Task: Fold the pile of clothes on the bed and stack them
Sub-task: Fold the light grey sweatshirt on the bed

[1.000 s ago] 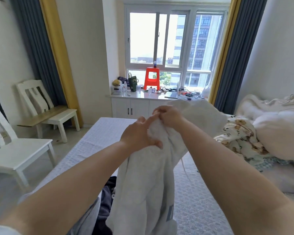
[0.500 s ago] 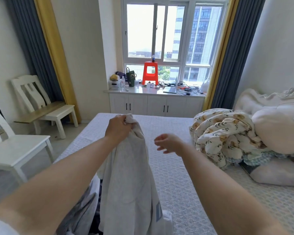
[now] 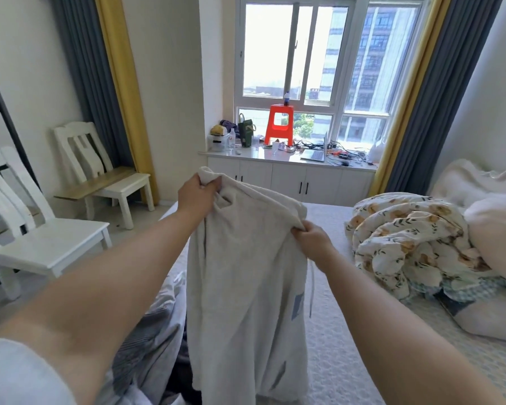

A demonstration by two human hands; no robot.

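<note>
Head view: you held one pale grey fleece garment (image 3: 246, 273) up in front of you, over the near part of the bed (image 3: 348, 346). Your left hand (image 3: 197, 195) was clenched round a bunched corner at the top of the garment, the higher of the two grips. Your right hand (image 3: 313, 239) pinched the top edge further along, lower and nearer to you. The cloth sagged a little between the two grips and hung straight down below them. One small blue-grey patch (image 3: 298, 304) showed on the garment's right side, and one thin cord (image 3: 311, 285) dangled beside it.

Under your left forearm lay the rest of the pile: one grey striped piece (image 3: 149, 331) and one dark piece (image 3: 184, 372) were countable; more than that could not be told apart. No folded stack showed anywhere on the pale patterned bed cover.

Right side of the bed: one rolled floral quilt (image 3: 406, 244), with white pillows (image 3: 494, 238) behind and below it; their number was unclear.

Left of the bed: two white wooden chairs, the near chair (image 3: 41, 247) and the far chair (image 3: 100, 173) by the wall.

At the window: one orange plastic stool (image 3: 279, 124) stood on the white cabinet top (image 3: 275, 154), one small bottle (image 3: 287, 98) on the stool, one open laptop (image 3: 314, 153) to its right. Grey and yellow curtains (image 3: 100, 68) hung at both sides.
</note>
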